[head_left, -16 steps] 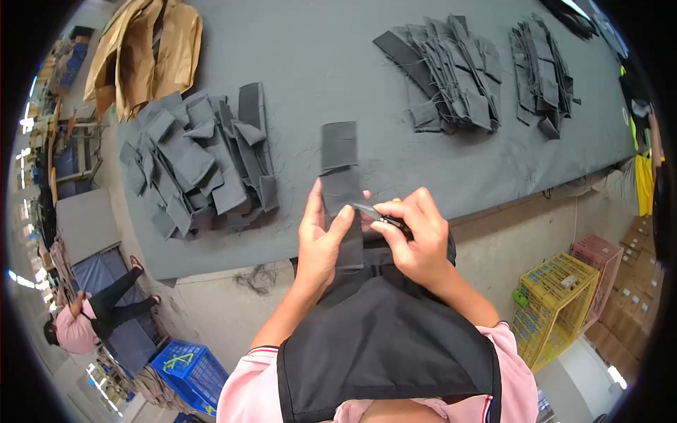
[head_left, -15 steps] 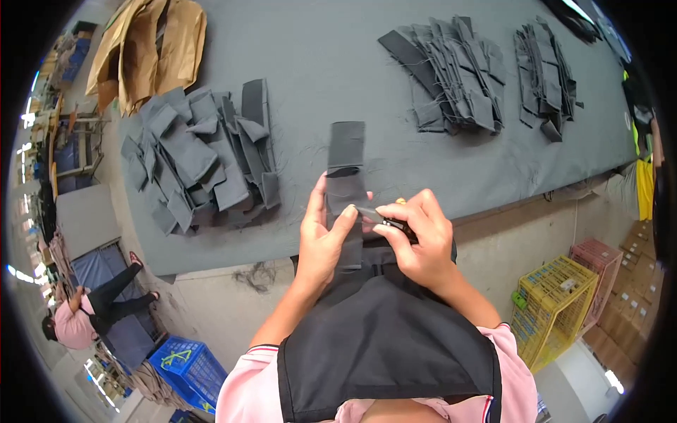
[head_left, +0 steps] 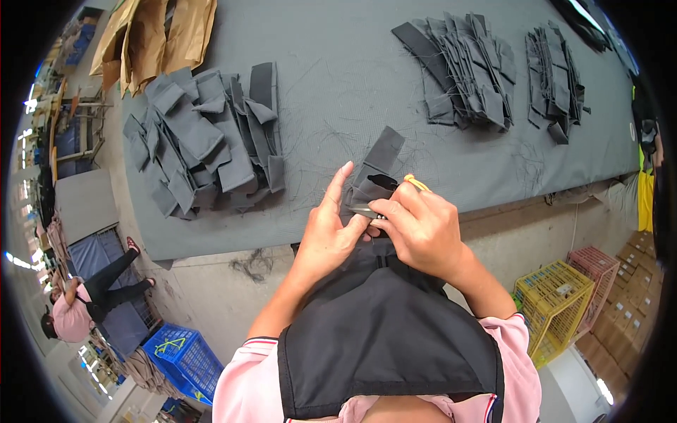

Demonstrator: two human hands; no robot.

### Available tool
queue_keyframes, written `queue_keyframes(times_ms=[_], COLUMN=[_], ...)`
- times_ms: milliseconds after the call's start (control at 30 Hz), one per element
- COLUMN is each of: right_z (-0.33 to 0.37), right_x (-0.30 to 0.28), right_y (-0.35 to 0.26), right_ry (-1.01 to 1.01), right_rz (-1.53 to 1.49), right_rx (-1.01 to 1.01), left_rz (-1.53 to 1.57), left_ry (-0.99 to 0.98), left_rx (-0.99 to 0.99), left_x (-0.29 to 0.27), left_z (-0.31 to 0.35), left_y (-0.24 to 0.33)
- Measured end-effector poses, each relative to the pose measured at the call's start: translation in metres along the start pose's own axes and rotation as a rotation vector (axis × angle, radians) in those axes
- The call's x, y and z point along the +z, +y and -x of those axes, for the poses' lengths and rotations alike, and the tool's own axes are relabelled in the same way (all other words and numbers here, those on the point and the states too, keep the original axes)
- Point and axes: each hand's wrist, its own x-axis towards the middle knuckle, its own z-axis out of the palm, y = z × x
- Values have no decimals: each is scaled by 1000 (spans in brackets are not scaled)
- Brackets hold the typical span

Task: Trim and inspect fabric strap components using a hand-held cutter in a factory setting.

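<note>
A dark grey fabric strip lies slantwise over the near part of the table, with a fold or loop gaping near its middle. My left hand pinches its near end between the thumb and fingers beneath, the index finger stretched upward. In my right hand is a pair of thread snips with a yellow cord. Its metal blades point left and touch or nearly touch the strip beside my left thumb. The snips' handles are mostly hidden by my fingers.
Loose heaped grey fabric pieces lie on the left of the grey-covered table. Two stacked bundles, one larger and one smaller, are at right. A brown paper bag stands far left. Crates and a seated person are beyond.
The strip has gone from upright to leaning right, its near end gathered in. My right hand has turned and brought the snips' blades against my left thumb. My left index finger has lifted off.
</note>
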Motion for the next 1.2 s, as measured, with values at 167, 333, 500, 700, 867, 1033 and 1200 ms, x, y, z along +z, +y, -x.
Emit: queue_keyframes(times_ms=[167, 333, 500, 700, 867, 1033, 1200], right_z=[7, 17, 15, 13, 10, 16, 13], right_x=[-4, -19, -8, -6, -4, -2, 0], right_y=[1, 3, 12, 21, 20, 18, 20], right_ry=[54, 291, 367, 336, 329, 277, 411], right_rz=[46, -278, -185, 48, 104, 166, 55], right_rx=[-57, 404, 251, 102, 25, 96, 25], left_rz=[59, 300, 463, 581, 594, 575, 470], left_ry=[-46, -102, -183, -214, -226, -231, -204], left_rx=[-61, -30, -22, -109, -109, -97, -34], left_x=[1, -4, -5, -3, -2, -2, 3], left_z=[-1, -1, 2, 2, 2, 2, 4], left_y=[3, 3, 3, 4, 3, 4, 6])
